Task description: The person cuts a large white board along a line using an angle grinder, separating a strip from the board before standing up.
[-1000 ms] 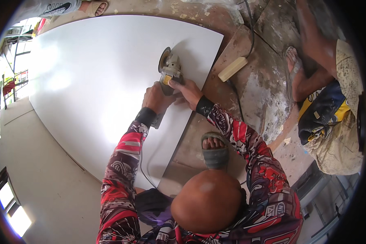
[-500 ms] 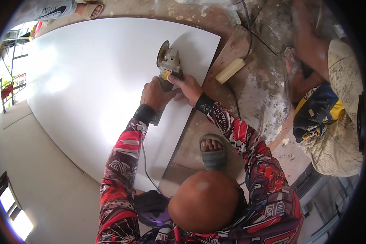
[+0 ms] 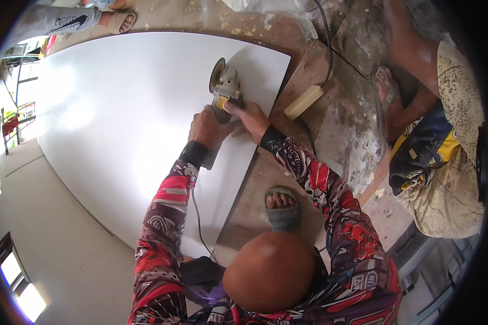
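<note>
From the head camera, both hands hold a grey cutting tool [image 3: 225, 89] on a big white board [image 3: 119, 124], near the top middle of the frame. The left hand [image 3: 209, 129] wraps its back end; the right hand [image 3: 249, 118] grips its side. Since a second ago the tool has slid a bit further up the board, so the cut looks longer. A cream block [image 3: 303, 102] lies to the right, and another person's foot [image 3: 387, 89] is beside it
</note>
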### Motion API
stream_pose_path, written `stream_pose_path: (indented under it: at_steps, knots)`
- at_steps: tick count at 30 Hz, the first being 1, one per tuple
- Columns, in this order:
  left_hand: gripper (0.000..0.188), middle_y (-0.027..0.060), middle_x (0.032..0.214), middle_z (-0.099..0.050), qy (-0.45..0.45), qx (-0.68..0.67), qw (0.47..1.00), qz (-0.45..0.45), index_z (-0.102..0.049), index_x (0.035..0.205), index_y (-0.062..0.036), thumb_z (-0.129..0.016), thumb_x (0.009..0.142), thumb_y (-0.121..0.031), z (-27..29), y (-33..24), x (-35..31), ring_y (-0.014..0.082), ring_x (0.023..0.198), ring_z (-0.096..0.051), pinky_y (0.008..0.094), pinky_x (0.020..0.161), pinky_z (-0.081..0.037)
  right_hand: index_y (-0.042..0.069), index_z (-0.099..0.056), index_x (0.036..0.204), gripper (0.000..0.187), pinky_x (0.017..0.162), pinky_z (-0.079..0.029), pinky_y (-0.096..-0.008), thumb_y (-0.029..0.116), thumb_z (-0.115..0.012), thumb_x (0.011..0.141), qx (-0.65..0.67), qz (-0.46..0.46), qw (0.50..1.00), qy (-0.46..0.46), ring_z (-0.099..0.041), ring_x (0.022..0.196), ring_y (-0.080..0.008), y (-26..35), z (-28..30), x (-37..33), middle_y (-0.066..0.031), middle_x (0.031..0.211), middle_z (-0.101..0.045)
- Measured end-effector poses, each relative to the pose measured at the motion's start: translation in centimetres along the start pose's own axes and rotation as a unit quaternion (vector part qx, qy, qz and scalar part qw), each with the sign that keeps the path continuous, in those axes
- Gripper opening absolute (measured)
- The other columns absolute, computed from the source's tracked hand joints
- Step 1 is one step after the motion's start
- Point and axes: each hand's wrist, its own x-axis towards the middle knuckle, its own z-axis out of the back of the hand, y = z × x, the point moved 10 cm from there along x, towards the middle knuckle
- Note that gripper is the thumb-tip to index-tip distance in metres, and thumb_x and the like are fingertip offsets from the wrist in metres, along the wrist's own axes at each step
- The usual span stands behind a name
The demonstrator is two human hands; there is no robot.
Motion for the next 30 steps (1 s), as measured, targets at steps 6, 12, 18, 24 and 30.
stream_pose_path:
  at_steps: [6,12,18,24,30]
  knots:
    - [0.062,0.0217,0.083,-0.071,0.016,-0.001,1.0,0.01,-0.06,0.094,0.0087,-0.082,0.068,-0.043,-0.1,-0.7,0.2,0.0344,0.077,-0.072,0.0404,0.072,-0.058,0.0,-0.059,0.118,0.049,0.051,-0.054,-0.029,0.039,-0.07,0.09,0.001,-0.018,1.0,-0.008,-0.067,0.071,-0.0181,-0.6,0.7,0.5,-0.0097,0.101,-0.065]
    - [0.062,0.0227,0.084,-0.07,-0.006,0.0,1.0,-0.012,-0.06,0.093,0.0087,-0.082,0.067,-0.044,-0.1,-0.8,1.4,0.0348,0.079,-0.072,0.041,0.072,-0.057,0.0,-0.058,0.119,0.05,0.051,-0.055,-0.0293,0.039,-0.071,0.09,-0.002,-0.004,1.0,-0.013,-0.067,0.07,-0.018,0.0,1.3,1.3,-0.0089,0.1,-0.065]
    - [0.063,0.0226,0.085,-0.07,0.007,-0.008,1.0,0.008,-0.06,0.095,0.0083,-0.082,0.067,-0.044,-0.1,-0.6,1.6,0.0353,0.08,-0.072,0.0406,0.073,-0.057,0.0,-0.059,0.119,0.051,0.05,-0.055,-0.0297,0.039,-0.071,0.09,-0.001,-0.019,1.0,-0.004,-0.067,0.069,-0.0182,0.1,1.1,1.5,-0.009,0.099,-0.065]
    - [0.062,0.0225,0.086,-0.071,0.004,-0.005,1.0,0.001,-0.061,0.094,0.0076,-0.082,0.067,-0.044,0.1,-0.7,1.8,0.0349,0.08,-0.072,0.0406,0.074,-0.057,-0.004,-0.063,0.109,0.049,0.049,-0.052,-0.0322,0.037,-0.075,0.085,0.023,0.006,0.999,-0.032,-0.065,0.067,-0.0193,1.1,1.2,1.4,-0.0096,0.09,-0.062]
    - [0.062,0.0226,0.085,-0.07,0.004,-0.018,1.0,-0.004,-0.061,0.094,0.0076,-0.082,0.067,-0.044,0.1,-1.3,2.6,0.0351,0.081,-0.071,0.0408,0.074,-0.057,-0.003,-0.064,0.109,0.047,0.05,-0.052,-0.0324,0.037,-0.074,0.086,0.013,-0.001,0.999,-0.035,-0.065,0.069,-0.0192,1.7,1.7,1.6,-0.0095,0.089,-0.061]
